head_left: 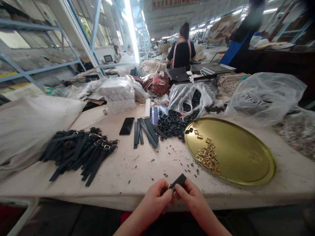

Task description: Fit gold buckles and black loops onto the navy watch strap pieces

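At the front edge of the table, my left hand (159,195) and my right hand (188,193) meet with their fingers closed. Between them is a short black strap (178,180), its free end pointing up and right. A gold buckle (169,186) shows in part at my left fingertips, mostly covered by the fingers. To the right, loose gold buckles (208,155) lie heaped on an oval gold tray (242,149). Flat black strips (149,132) lie farther back. On the left is a pile of black straps with gold buckles (81,150).
A heap of small black loops (173,124) spills from a clear plastic bag (192,96). A phone (127,126) lies beside the strips. Pale cloth (31,127) covers the left side, and a large plastic bag (265,98) stands at right. A person (181,49) sits beyond the table.
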A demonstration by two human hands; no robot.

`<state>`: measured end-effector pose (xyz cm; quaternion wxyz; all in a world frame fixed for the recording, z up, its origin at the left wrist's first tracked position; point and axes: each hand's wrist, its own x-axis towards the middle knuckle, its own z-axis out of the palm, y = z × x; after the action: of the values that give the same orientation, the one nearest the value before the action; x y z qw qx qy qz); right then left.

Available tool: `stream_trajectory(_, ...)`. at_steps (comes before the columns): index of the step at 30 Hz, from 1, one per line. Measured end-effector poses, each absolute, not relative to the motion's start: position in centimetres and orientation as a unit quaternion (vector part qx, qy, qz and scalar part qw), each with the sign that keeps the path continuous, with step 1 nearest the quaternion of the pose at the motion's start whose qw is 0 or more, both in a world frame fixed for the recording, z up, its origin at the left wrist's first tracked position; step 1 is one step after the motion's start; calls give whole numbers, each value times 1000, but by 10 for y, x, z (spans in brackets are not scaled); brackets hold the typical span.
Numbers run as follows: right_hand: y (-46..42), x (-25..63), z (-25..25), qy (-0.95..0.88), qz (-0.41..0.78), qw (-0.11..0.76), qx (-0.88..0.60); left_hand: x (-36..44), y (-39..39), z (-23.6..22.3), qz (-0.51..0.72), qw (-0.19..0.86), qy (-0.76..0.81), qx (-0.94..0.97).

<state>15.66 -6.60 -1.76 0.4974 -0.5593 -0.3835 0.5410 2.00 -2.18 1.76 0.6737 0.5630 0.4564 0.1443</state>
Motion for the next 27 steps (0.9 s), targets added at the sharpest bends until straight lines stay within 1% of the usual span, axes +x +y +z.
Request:
stream_trajectory(2, -65, 156, -15, -341, 604, 494, -524, 18, -23, 18, 145, 681, 444, 564)
stream_trajectory(3, -65, 156, -14, -325, 616, 499, -515, 17, -23, 18, 146, 682, 439, 567)
stream_trajectory(8, -70, 150, -10, -281, 630, 532, -491, 15, -23, 15, 144, 677, 443, 570)
stream_trajectory(15, -71, 139, 7, -154, 711, 539, -426, 13, -23, 4, 189, 692, 435, 545)
stream_trajectory(22, -71, 132, 12, -111, 707, 562, -416, 13, -26, 1, 213, 715, 426, 511)
stream_trajectory(27, -77, 131, 5, -159, 658, 567, -469, 14, -26, 5, 203, 688, 443, 538)
